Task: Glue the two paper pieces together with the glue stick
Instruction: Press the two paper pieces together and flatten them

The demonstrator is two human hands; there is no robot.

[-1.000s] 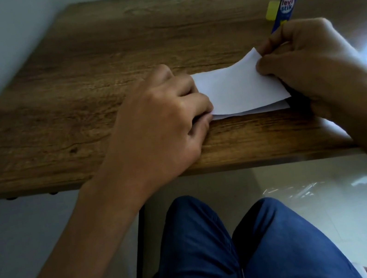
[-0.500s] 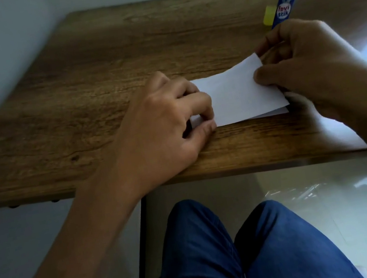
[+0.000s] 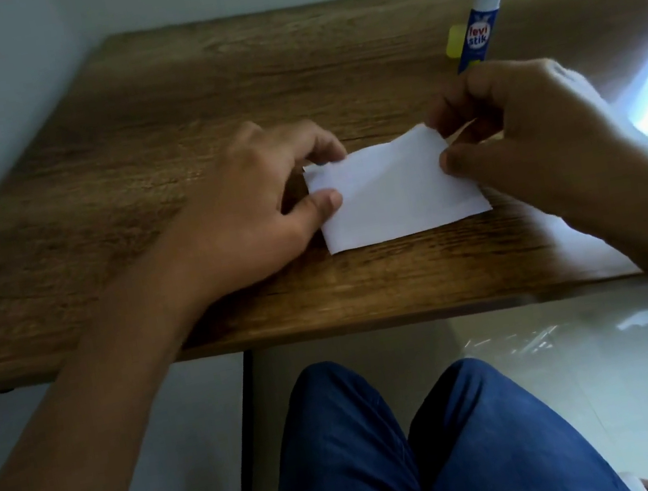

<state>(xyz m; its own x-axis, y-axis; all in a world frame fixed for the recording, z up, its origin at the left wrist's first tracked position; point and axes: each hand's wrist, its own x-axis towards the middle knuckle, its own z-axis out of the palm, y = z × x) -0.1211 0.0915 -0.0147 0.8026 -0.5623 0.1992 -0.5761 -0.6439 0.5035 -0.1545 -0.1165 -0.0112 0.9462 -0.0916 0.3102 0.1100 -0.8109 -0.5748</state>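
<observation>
Two white paper pieces (image 3: 395, 194) lie stacked one on the other near the front of the wooden table (image 3: 164, 122); a thin strip of the lower piece shows along the right and bottom edges. My left hand (image 3: 259, 204) pinches the stack's left end between thumb and fingers. My right hand (image 3: 517, 131) pinches the upper right corner, which is lifted a little off the table. The blue and white glue stick (image 3: 481, 32) stands upright behind my right hand, its base hidden by my knuckles. Neither hand touches it.
A small yellow object (image 3: 454, 42) lies beside the glue stick. A wall runs along the table's left side. The table's front edge (image 3: 328, 330) is close below the paper, with my legs in blue trousers (image 3: 390, 448) under it. Bright glare falls on the right edge.
My left hand has opened from a fist pressing on the paper's left end to a pinch on its edge, uncovering more of the sheet. The paper's raised right part has come down flatter.
</observation>
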